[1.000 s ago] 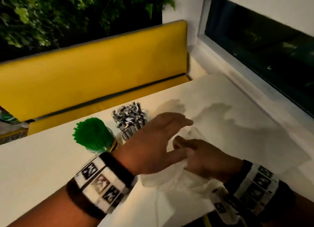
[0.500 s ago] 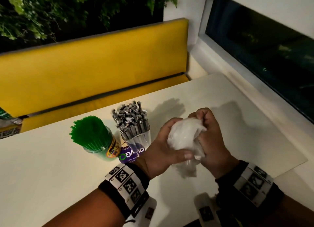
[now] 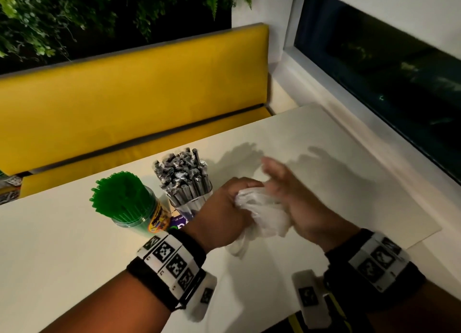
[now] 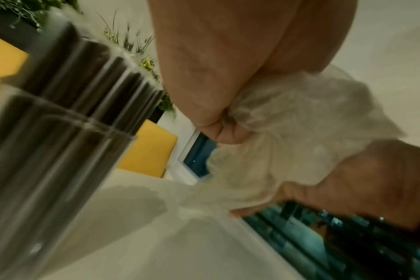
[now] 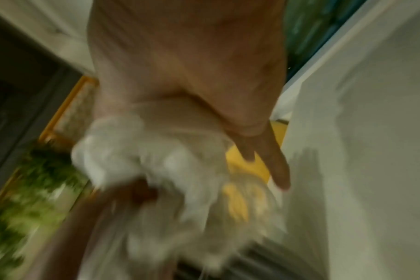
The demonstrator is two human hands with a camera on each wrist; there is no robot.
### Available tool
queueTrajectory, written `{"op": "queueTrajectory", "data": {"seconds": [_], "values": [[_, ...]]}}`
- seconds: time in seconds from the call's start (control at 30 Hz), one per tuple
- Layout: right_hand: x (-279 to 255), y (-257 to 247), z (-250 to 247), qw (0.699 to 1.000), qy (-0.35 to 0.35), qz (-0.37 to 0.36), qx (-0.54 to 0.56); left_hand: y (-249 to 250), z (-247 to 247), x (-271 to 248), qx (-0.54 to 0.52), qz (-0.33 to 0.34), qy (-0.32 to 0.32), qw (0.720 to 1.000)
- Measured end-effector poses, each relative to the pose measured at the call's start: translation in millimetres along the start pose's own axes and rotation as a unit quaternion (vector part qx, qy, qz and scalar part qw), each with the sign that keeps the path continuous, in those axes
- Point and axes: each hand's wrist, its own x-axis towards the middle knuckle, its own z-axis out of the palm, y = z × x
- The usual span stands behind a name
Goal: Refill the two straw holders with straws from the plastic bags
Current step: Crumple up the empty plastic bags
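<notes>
Scrunching the empty plastic bag above the tabletop, my left hand curls round it in a tight grip; my right hand presses flat-fingered. Feather-light, soft, slippery: best bunched whole. Both straw holders, green and grey, look full.

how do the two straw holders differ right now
The left holder is packed with bare green straws; the right holder holds dark wrapped straws. The left holder is green-tinted with a colourful label; the right is clear. Both stand upright, side by side and full, on the table.
</notes>
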Motion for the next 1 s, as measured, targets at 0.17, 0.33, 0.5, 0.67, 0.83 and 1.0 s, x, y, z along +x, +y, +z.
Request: {"op": "queueTrajectory", "data": {"seconds": [0.17, 0.33, 0.5, 0.67, 0.83, 1.0], "values": [[3.1, 6.1, 29.8, 0.994, 0.026, -0.044, 0.101, 7.1, 20.4, 18.7, -0.089, -0.003, 0.111, 0.990], [2.7, 12.9, 34.6, 0.984, 0.125, -0.057, 0.113, 0.3, 33.4, 17.1, -0.113, -0.014, 0.150, 0.982], [5.4, 16.7, 31.7, 0.958, 0.182, -0.028, 0.218, 11.1, 38.0, 5.2, -0.115, 0.051, 0.068, 0.990], [-5.9, 23.2, 31.4, 0.981, 0.117, -0.014, 0.156, 5.2, 50.7, 6.0, -0.025, 0.104, 0.106, 0.989], [-3.7, 18.9, 39.9, 0.972, 0.079, 0.064, 0.211, 10.5, 46.5, 21.8, 0.058, 0.101, 0.215, 0.970], [-15.1, 10.5, 39.3, 0.926, 0.019, 0.068, 0.370, 6.4, 39.6, 30.4, 0.050, 0.088, 0.238, 0.966]]}}
